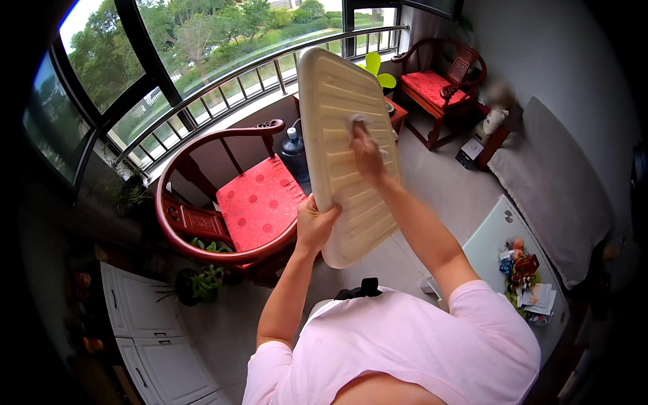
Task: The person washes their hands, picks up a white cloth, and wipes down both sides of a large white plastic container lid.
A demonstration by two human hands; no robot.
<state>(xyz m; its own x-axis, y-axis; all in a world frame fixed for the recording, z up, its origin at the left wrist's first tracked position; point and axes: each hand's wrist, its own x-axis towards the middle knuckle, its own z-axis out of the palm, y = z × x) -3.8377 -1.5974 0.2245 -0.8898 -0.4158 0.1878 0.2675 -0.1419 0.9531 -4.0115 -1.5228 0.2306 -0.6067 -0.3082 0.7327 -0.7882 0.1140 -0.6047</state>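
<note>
A large cream ribbed panel [344, 83], which looks like a plastic storage-box lid, stands tilted upright in front of me. My left hand [315, 223] grips its lower left edge, with the thumb over the ribbed face. Against the middle of that face, my right hand [368, 157] presses a crumpled white cloth or tissue [359, 120]. The right hand is a little blurred, and its fingers partly cover the cloth. The panel's back side is hidden from me.
A wooden armchair with a red cushion [260, 205] stands close on the left, beside a large water bottle [294, 152]. Another red-cushioned armchair [435, 86] is farther back. A glass-topped table [486, 243] holding small items is at right, near a grey-covered sofa [557, 187].
</note>
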